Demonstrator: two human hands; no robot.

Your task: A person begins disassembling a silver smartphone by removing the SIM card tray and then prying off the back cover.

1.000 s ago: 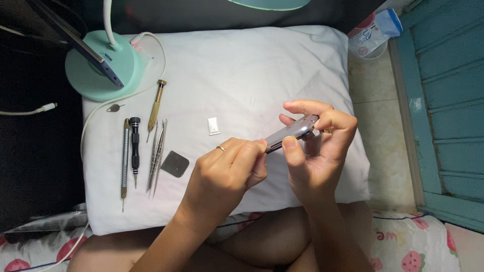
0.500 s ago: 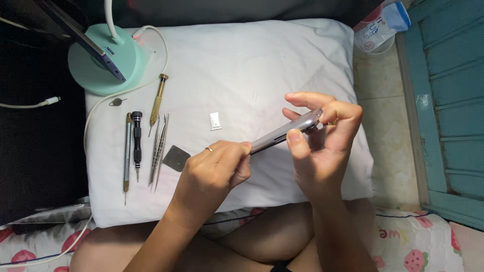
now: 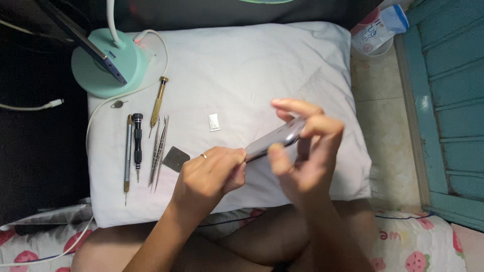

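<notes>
Grey phone (image 3: 275, 139) — between both hands, tilted

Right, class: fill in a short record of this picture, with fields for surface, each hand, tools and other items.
surface: white pillow
left hand: pinching the lower end of the phone
right hand: gripping the phone's upper end
phone: grey, held edge-on above the pillow
tools: brass-handled screwdriver, black screwdriver, tweezers, grey pick
other items: SIM tray, mint lamp base
</notes>
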